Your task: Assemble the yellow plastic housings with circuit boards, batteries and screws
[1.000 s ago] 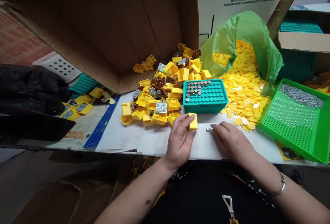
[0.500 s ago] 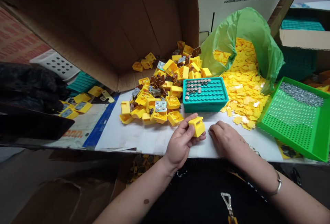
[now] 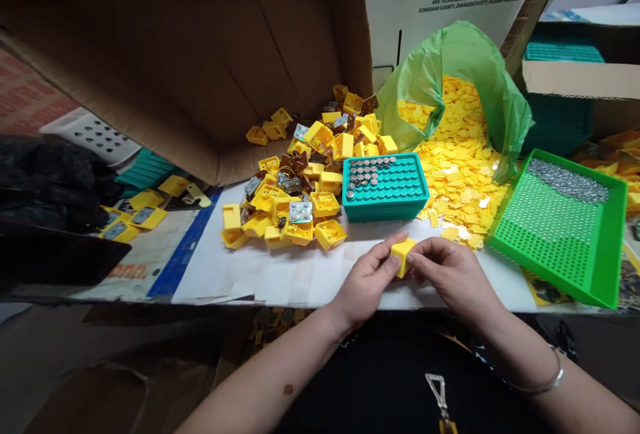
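My left hand grips a small yellow plastic case between thumb and fingers, just above the white tabletop. From the other side my right hand presses its closed fingers against the same case; whether a small part is pinched there is hidden. Beyond the hands stands a teal tray with rows of round hollows, several holding small silver button-like discs. To its left is a heap of yellow cases, some open with metal plates and wires inside.
A green plastic bag spills flat yellow pieces behind my right hand. At right, a green perforated tray holds small metal parts. A large cardboard box opens behind the heap. A white basket stands far left.
My right hand has moved left to the yellow case and now touches it. My left hand has turned the case. The camera view has shifted slightly right.
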